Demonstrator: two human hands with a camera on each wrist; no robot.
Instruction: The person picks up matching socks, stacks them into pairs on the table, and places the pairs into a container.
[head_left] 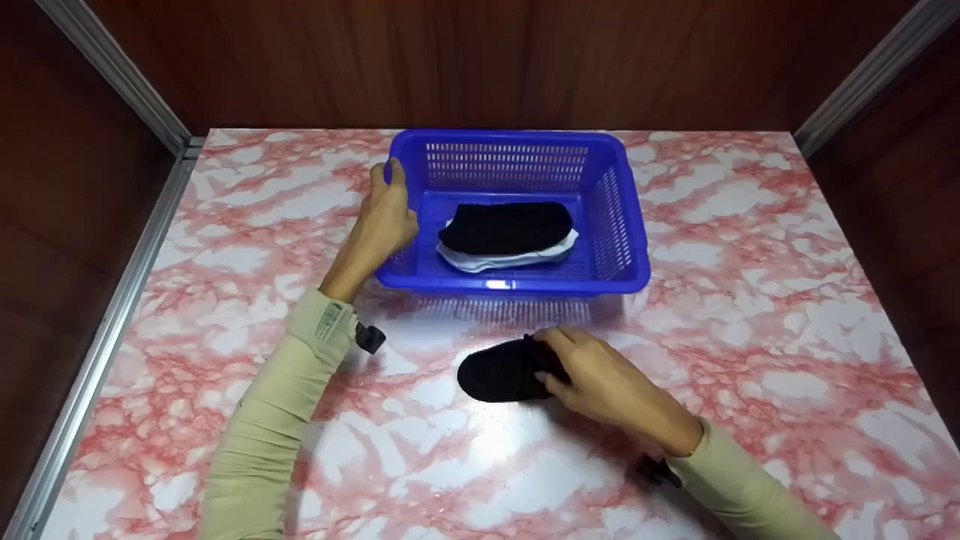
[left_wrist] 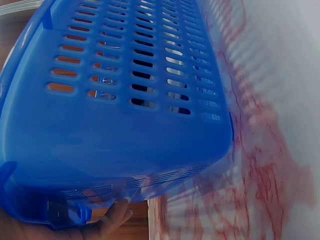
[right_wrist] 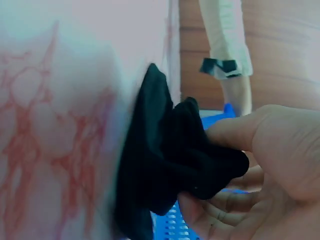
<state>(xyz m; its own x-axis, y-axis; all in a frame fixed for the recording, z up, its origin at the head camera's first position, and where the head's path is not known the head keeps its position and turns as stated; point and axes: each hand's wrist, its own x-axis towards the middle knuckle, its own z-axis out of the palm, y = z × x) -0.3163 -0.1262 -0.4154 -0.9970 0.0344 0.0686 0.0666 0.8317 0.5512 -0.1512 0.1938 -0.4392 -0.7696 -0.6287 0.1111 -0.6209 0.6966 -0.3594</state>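
The right hand (head_left: 600, 382) pinches a black sock (head_left: 499, 373) lying on the table (head_left: 750, 247) before the basket (head_left: 622, 217). The left hand (head_left: 384, 221) grips the basket's left rim. Gather the sock fully before lifting; keep the basket steady.

A black sock (head_left: 499, 375) lies bunched on the pink-and-white marbled tabletop, just in front of a blue plastic basket (head_left: 626, 225); its right end is gathered into folds and pinched up off the surface. The rectangular basket has slotted walls and stands upright near the back of the table. Inside it, another black sock (head_left: 506, 225) rests on a white one (head_left: 495, 260).
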